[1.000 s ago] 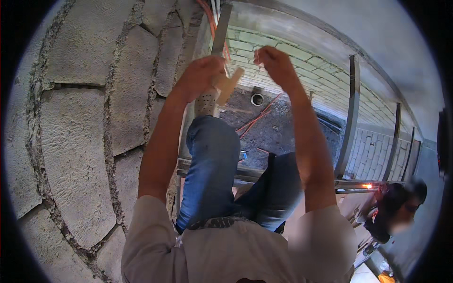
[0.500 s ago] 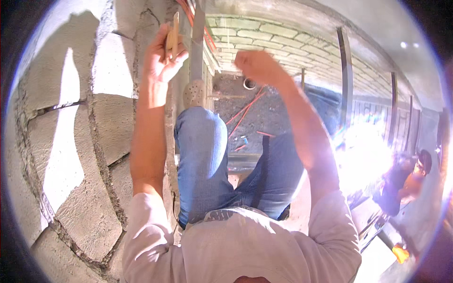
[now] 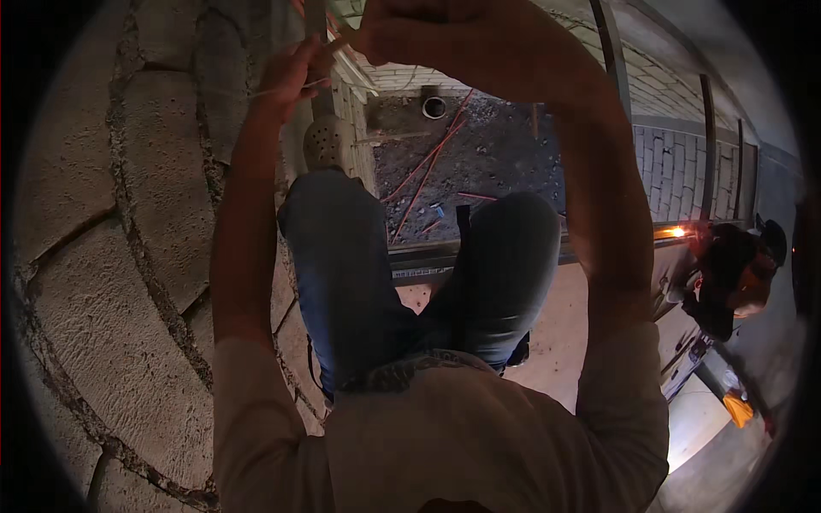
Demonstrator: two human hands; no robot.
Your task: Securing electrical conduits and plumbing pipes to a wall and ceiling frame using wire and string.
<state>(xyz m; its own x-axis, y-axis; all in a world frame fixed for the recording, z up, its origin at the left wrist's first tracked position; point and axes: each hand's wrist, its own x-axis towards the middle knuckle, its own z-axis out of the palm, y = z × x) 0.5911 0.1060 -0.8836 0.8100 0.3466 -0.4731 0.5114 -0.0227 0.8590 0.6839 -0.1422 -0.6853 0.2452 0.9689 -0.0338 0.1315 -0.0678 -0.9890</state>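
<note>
Both my hands are raised near the upper edge of the head view. My left hand [image 3: 297, 75] is closed beside an upright metal post [image 3: 315, 21]. A thin pale string [image 3: 235, 93] runs across it and trails to the left. The light wooden piece this hand held earlier is hard to make out in the dim light. My right hand [image 3: 453, 38] is closed, its fingers reaching toward the left ones; what it grips is hidden by the hand and the frame edge.
Below the post is my perforated shoe [image 3: 327, 141]. A stone-block wall [image 3: 128, 316] fills the left. Ahead, a dirt floor [image 3: 505, 154] holds red tubes [image 3: 428, 162] and a white pipe end [image 3: 434, 108]. At right, a person [image 3: 731, 274] works by a bright glow [image 3: 678, 232] on a metal beam.
The glare at right has shrunk to a small glow, and the scene has darkened. My right hand has moved up and left, close to my left hand, which has dropped slightly.
</note>
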